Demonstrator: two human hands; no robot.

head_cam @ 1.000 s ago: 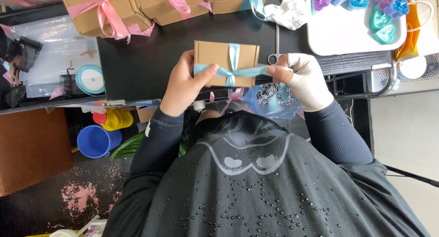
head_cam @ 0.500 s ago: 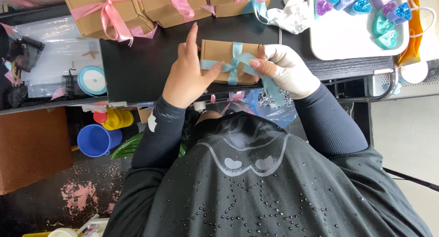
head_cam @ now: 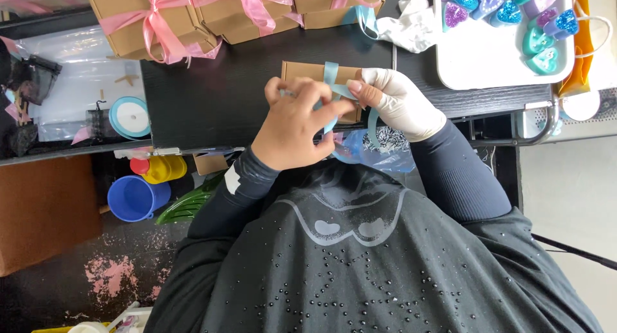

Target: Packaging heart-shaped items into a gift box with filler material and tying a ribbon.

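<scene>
From the head camera, your left hand (head_cam: 297, 128) was bare and curled over the near face of the small brown box (head_cam: 307, 71), fingers pinched together on the light blue ribbon (head_cam: 331, 76) that ran across the lid. Your right hand (head_cam: 400, 103), in a white glove, sat at three o'clock from the left and touching it, its fingertips closed on the same ribbon, with a tail of ribbon trailing down toward six o'clock past your wrist. The box lay flat on the black tabletop (head_cam: 212, 95), near its front edge.

At eleven and twelve o'clock from the box stood three brown boxes tied with pink ribbon bows (head_cam: 154, 21), well apart from your hands. At two o'clock a white tray (head_cam: 495, 66) held glittery heart-shaped pieces (head_cam: 508, 11) in blue, teal and purple. At nine o'clock, off the tabletop, lay a spool of blue ribbon (head_cam: 130, 116); lower, at eight o'clock, stood a blue cup (head_cam: 134, 198).
</scene>
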